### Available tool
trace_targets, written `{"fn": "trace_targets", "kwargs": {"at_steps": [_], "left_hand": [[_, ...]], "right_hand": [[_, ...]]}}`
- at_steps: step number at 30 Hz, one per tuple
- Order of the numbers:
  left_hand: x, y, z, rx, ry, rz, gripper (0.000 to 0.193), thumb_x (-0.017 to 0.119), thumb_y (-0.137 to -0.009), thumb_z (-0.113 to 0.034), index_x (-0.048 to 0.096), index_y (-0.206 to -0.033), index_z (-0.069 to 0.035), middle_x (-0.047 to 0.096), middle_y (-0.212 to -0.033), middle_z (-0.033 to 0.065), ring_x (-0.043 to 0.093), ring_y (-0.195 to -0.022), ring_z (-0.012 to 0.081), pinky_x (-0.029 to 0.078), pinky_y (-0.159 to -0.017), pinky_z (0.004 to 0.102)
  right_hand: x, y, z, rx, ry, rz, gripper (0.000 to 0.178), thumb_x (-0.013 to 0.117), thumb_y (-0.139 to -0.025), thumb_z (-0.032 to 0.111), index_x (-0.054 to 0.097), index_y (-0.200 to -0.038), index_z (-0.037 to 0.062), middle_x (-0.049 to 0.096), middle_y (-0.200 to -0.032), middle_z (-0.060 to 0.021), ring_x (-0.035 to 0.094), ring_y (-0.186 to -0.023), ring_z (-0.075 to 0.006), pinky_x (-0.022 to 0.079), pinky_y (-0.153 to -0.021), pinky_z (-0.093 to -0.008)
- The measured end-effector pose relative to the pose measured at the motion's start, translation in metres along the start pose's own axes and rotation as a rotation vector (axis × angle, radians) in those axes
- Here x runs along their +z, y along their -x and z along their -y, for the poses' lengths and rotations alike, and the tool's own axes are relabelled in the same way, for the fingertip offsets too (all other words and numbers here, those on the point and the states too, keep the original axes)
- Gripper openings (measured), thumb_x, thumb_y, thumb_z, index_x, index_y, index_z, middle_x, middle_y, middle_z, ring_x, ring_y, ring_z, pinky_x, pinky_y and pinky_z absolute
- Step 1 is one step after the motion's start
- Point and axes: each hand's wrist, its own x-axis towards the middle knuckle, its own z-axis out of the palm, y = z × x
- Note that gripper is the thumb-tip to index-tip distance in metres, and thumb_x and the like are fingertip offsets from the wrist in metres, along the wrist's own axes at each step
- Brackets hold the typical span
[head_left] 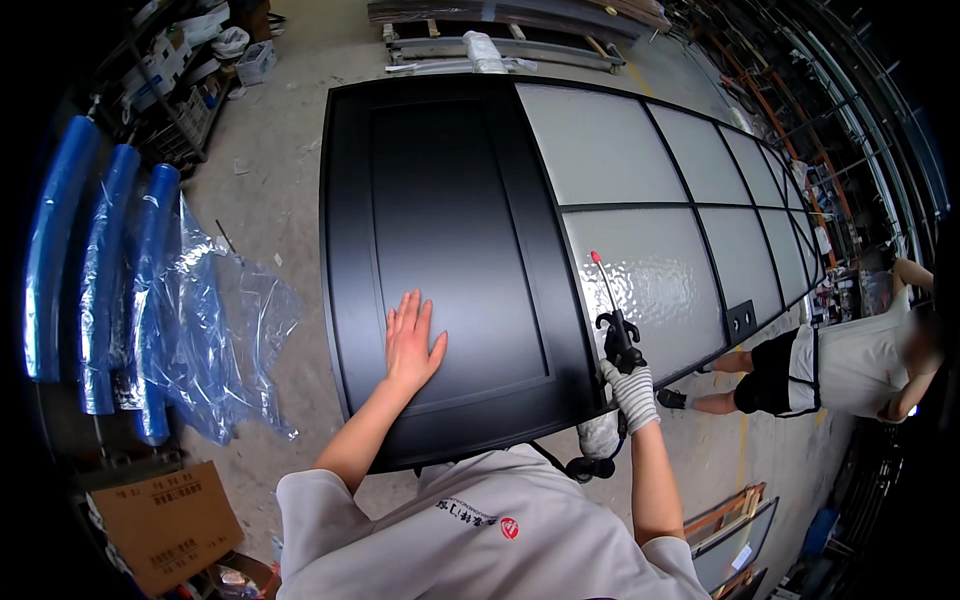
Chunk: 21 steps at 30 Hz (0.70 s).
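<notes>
A large black-framed door [455, 250] lies flat in front of me, with a solid black panel at its left end and textured pale glass panes [610, 150] on the right. My left hand [409, 345], bare, rests on the black panel with its fingers stretched out. My right hand [630, 395] wears a striped grey-and-white glove and is closed around a black gun-shaped tool [622, 335]. A long thin nozzle runs from that tool to a red tip [596, 257] over the nearest pane. Its exact kind is unclear.
Blue plastic film rolls [105, 270] stand at the left, above a cardboard box [165, 525]. A co-worker [850, 365] stands at the right beside the door's far end. Stacked panels [510, 30] lie behind, and racks of long profiles [800, 100] line the right.
</notes>
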Motion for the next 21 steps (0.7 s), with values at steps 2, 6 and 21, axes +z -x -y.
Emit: {"fn": "trace_targets", "kwargs": {"at_steps": [2,6,21], "left_hand": [[0.002,0.001,0.002,0.000,0.004,0.004,0.058,0.064,-0.084,-0.026,0.046,-0.132,0.003,0.033,-0.147,0.0218,0.028,-0.138,0.0379,0.021,-0.112,0.0533],[0.009,0.005,0.001,0.030,0.025,0.048,0.059,0.063,-0.084,-0.026,0.045,-0.133,0.003,0.033,-0.147,0.0208,0.027,-0.138,0.0386,0.021,-0.112,0.0533],[0.001,0.086,-0.023,0.149,-0.203,0.348,0.070,0.055,-0.090,-0.037,0.031,-0.142,0.003,0.017,-0.154,0.0197,0.015,-0.140,0.0452,0.019,-0.111,0.0583]], "right_hand": [[0.001,-0.006,-0.018,0.058,-0.040,-0.082,0.025,0.074,-0.080,0.020,0.060,-0.092,0.0022,0.060,-0.071,-0.0032,0.055,-0.062,-0.0168,0.048,-0.058,-0.0321],[-0.008,0.014,-0.056,-0.060,0.268,-0.237,0.037,0.074,-0.076,0.035,0.069,-0.090,0.0003,0.068,-0.071,-0.0122,0.063,-0.062,-0.0227,0.050,-0.062,-0.0365],[0.041,0.204,-0.116,0.096,0.607,0.384,0.048,0.068,-0.074,0.055,0.072,-0.093,0.0106,0.067,-0.075,-0.0185,0.066,-0.073,-0.0362,0.053,-0.068,-0.0412]]}}
